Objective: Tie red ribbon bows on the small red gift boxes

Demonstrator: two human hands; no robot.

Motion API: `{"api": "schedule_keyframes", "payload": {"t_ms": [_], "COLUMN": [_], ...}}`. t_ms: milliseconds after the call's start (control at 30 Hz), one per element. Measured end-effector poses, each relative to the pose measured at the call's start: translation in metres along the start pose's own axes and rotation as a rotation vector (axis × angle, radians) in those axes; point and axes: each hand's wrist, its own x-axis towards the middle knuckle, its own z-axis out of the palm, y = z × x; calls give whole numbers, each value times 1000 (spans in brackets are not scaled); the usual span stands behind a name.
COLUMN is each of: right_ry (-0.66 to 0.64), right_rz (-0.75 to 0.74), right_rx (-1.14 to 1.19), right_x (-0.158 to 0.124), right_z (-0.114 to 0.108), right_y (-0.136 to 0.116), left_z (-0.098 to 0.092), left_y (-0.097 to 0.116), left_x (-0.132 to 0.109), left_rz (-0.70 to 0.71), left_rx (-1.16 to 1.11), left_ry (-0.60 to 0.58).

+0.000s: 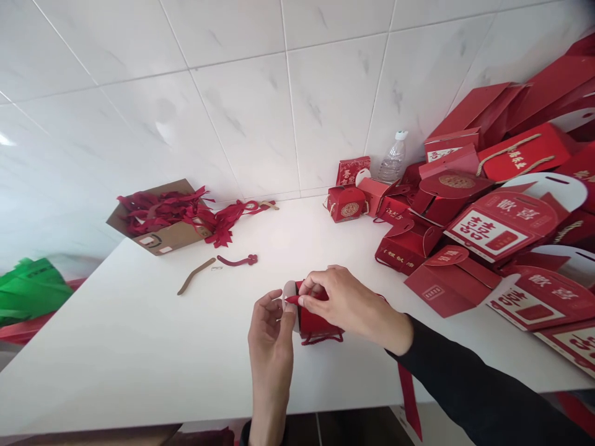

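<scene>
A heaped red card box [525, 214] along the white table's [139, 353] right edge reads 歡喜 and 囍. By the back-left corner, an open brown cardboard carton [182, 240] brims with crimson fabric strips [160, 210]. Near the front edge's middle lies a small red corded box [310, 322]: left hand [272, 331] half-curled, thumb on its white flap [289, 291], clasp unclear; right fingertips [304, 295] pinching a pointed red strip [292, 300].

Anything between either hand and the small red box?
Nothing visible. The left hand has its thumb at the pale flap of the box; the right hand is over the box, pinching a red strip. The box pile lies off to the right.
</scene>
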Motion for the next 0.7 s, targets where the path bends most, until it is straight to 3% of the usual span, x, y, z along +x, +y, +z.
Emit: {"api": "schedule_keyframes", "payload": {"t_ms": [700], "right_ry": [-93], "right_rz": [57], "right_rx": [82], "right_x": [10], "right_z": [-3], "right_y": [-4], "left_z": [5], "left_y": [6], "left_x": [-6], "left_rz": [-32], "left_rx": [-39], "left_ry": [-41]}}
